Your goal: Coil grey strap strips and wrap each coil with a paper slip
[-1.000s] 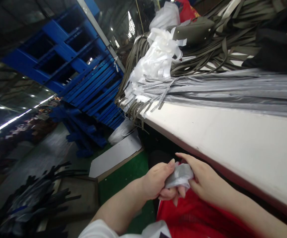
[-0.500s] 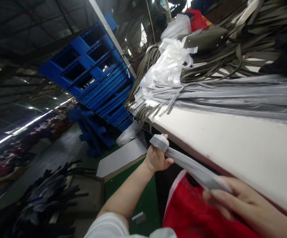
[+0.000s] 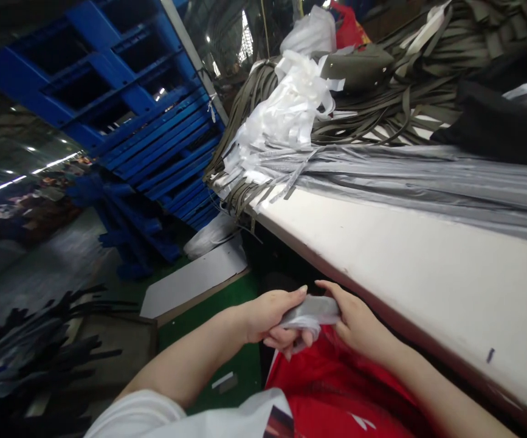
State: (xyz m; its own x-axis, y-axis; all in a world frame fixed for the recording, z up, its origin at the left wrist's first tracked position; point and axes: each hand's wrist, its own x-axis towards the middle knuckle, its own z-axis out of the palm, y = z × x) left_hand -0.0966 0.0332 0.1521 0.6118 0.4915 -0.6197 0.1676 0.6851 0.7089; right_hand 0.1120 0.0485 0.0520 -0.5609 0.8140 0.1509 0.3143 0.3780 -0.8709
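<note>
A grey fabric strip [image 3: 315, 309], wound into a flat coil, sits between my hands in front of the table edge. My left hand [image 3: 275, 319] is closed round the coil, with the thumb along its top and the fingers under it. At the coil's other end, my right hand [image 3: 352, 313] pinches the strip between thumb and fingers. Below them lies the red cloth of an apron [image 3: 336, 389]. More long grey strips [image 3: 404, 170] lie lengthwise on the white table [image 3: 382, 225], beyond my hands.
On the table's far side are a heap of white ribbon [image 3: 285, 112] and olive straps [image 3: 368, 115], with black cloth [image 3: 500, 121] at the right. Blue pallets [image 3: 154, 140] are stacked at the left. A grey board [image 3: 194, 280] lies low beside the table, and dark strips [image 3: 39, 353] are piled lower left.
My hands have come together; the strip stretched between them is now bunched in a short coil. My left hand moved nearer my body, my right hand leftward. The view has shifted slightly.
</note>
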